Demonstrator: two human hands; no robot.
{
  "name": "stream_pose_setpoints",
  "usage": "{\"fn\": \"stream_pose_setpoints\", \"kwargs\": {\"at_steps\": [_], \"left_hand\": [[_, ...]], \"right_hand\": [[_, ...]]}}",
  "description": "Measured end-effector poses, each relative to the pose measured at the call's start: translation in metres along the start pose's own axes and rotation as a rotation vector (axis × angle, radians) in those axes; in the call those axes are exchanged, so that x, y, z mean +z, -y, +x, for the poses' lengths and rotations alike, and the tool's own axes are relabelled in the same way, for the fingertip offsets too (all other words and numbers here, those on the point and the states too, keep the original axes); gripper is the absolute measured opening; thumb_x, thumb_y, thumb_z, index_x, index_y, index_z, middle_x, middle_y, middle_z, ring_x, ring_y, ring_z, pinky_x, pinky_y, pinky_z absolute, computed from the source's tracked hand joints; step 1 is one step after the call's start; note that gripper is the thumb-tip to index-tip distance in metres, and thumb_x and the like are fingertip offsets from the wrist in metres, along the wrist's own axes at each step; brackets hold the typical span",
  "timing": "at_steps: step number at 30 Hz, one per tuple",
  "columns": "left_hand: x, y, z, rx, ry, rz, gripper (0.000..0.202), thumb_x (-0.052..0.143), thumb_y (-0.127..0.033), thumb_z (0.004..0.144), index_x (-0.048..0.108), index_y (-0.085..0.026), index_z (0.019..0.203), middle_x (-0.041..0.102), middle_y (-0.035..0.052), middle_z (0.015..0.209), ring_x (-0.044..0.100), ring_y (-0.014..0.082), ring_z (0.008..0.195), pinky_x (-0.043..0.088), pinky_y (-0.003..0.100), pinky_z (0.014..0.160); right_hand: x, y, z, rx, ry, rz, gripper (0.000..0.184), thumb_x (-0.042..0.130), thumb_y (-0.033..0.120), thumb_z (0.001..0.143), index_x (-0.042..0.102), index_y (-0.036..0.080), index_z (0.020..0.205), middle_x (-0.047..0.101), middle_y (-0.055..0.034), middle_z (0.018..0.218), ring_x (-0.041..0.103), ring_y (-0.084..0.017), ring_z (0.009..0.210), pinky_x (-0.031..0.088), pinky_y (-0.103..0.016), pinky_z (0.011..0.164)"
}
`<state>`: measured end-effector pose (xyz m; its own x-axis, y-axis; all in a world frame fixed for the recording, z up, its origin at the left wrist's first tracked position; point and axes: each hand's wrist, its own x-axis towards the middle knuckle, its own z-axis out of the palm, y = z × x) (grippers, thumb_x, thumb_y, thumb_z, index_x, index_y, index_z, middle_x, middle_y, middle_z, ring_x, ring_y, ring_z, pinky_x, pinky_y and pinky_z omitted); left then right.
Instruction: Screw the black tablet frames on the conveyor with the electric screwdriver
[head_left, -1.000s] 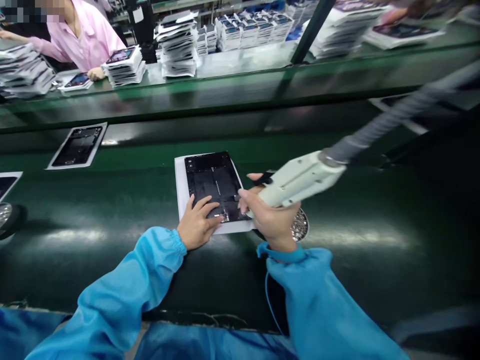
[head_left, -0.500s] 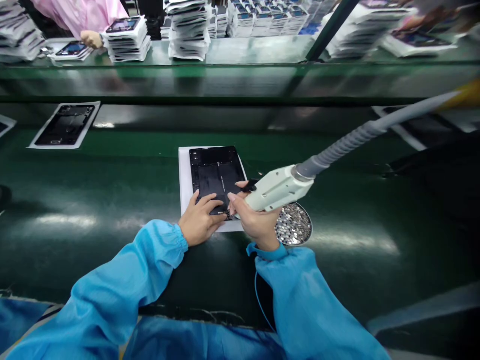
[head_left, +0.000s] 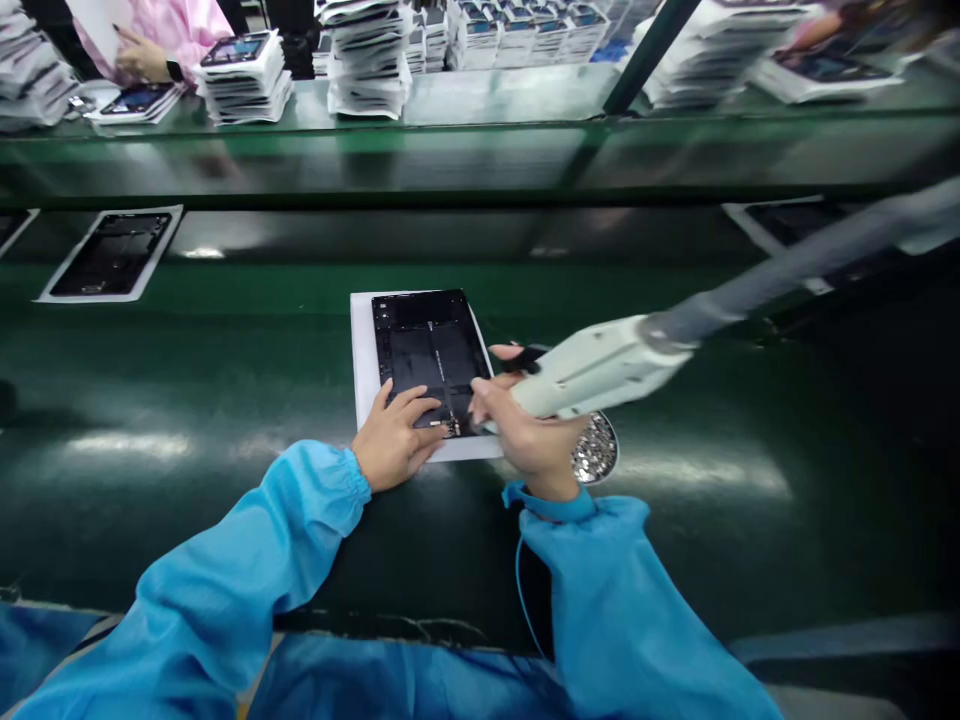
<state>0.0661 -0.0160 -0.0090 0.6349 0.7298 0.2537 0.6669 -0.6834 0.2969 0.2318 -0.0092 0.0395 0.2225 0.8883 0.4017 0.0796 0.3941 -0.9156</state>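
Observation:
A black tablet back panel [head_left: 427, 355] lies on a white sheet [head_left: 361, 350] on the green conveyor belt. My left hand [head_left: 394, 438] rests flat on the panel's near edge, fingers spread. My right hand [head_left: 529, 432] is wrapped round a pale electric screwdriver [head_left: 600, 365], whose tip points at the panel's near right corner. A grey hose [head_left: 787, 265] runs from the tool up to the right. Just right of my right hand sits a round dish of small screws [head_left: 598, 452], partly hidden by the hand.
Another panel on a white sheet [head_left: 109, 253] lies on the belt at far left, one more [head_left: 787, 222] at far right. Beyond the belt a shelf holds stacks of boxed tablets [head_left: 244, 75]. A person in pink [head_left: 161, 35] works at the back left.
The screwdriver body has swung lower and more to the right, hiding more of the screw dish. My left hand stays on the panel. The view has shifted slightly.

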Motion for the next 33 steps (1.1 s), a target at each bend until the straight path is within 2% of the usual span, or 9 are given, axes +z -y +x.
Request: {"fn": "stream_pose_setpoints", "kwargs": {"at_steps": [5,8,10,15,23,33], "left_hand": [[0.002,0.002,-0.001,0.033,-0.076,0.004,0.026,0.050,-0.031,0.095,0.074,-0.025,0.103,0.062,0.0105,0.123,0.049,0.0311,0.126,0.030,0.065,0.108],[0.002,0.002,-0.001,0.034,-0.094,0.009,0.025,0.050,-0.030,0.095,0.074,-0.024,0.103,0.062,0.0102,0.123,0.050,0.0306,0.126,0.029,0.064,0.109],[0.002,0.002,-0.002,0.032,-0.103,0.010,0.025,0.050,-0.030,0.095,0.073,-0.024,0.104,0.063,0.0100,0.123,0.050,0.0303,0.126,0.028,0.064,0.110],[0.002,0.003,-0.003,0.000,-0.131,0.021,0.026,0.051,-0.031,0.095,0.071,-0.020,0.108,0.063,0.0109,0.125,0.050,0.0300,0.126,0.029,0.060,0.111],[0.000,0.002,-0.002,-0.019,-0.174,0.047,0.026,0.052,-0.034,0.094,0.072,-0.018,0.102,0.064,0.0118,0.123,0.054,0.0321,0.122,0.030,0.063,0.107],[0.000,0.001,-0.002,-0.043,-0.150,0.040,0.026,0.053,-0.033,0.093,0.072,-0.019,0.103,0.063,0.0119,0.124,0.052,0.0316,0.124,0.027,0.062,0.110]], "right_hand": [[-0.042,0.005,0.022,-0.088,-0.115,0.061,0.019,0.074,0.017,0.072,0.060,0.018,0.086,0.055,0.0054,0.049,0.053,-0.014,0.041,0.050,-0.029,0.047],[-0.061,-0.005,0.030,-0.087,-0.189,0.086,0.022,0.077,0.021,0.069,0.058,0.018,0.081,0.052,0.0070,0.047,0.050,-0.013,0.038,0.049,-0.029,0.043],[-0.066,-0.013,0.032,-0.080,-0.228,0.079,0.024,0.078,0.023,0.068,0.059,0.018,0.081,0.051,0.0076,0.046,0.049,-0.013,0.037,0.047,-0.029,0.042],[-0.060,-0.027,0.034,-0.057,-0.252,0.049,0.024,0.074,0.020,0.069,0.062,0.018,0.090,0.055,0.0071,0.048,0.051,-0.014,0.038,0.048,-0.030,0.044],[-0.052,-0.033,0.041,-0.046,-0.245,0.069,0.023,0.072,0.017,0.068,0.062,0.018,0.089,0.056,0.0069,0.048,0.050,-0.013,0.037,0.047,-0.028,0.042],[-0.050,-0.033,0.039,0.014,-0.227,0.067,0.020,0.072,0.019,0.066,0.060,0.018,0.083,0.055,0.0068,0.047,0.051,-0.013,0.037,0.046,-0.028,0.041]]}}
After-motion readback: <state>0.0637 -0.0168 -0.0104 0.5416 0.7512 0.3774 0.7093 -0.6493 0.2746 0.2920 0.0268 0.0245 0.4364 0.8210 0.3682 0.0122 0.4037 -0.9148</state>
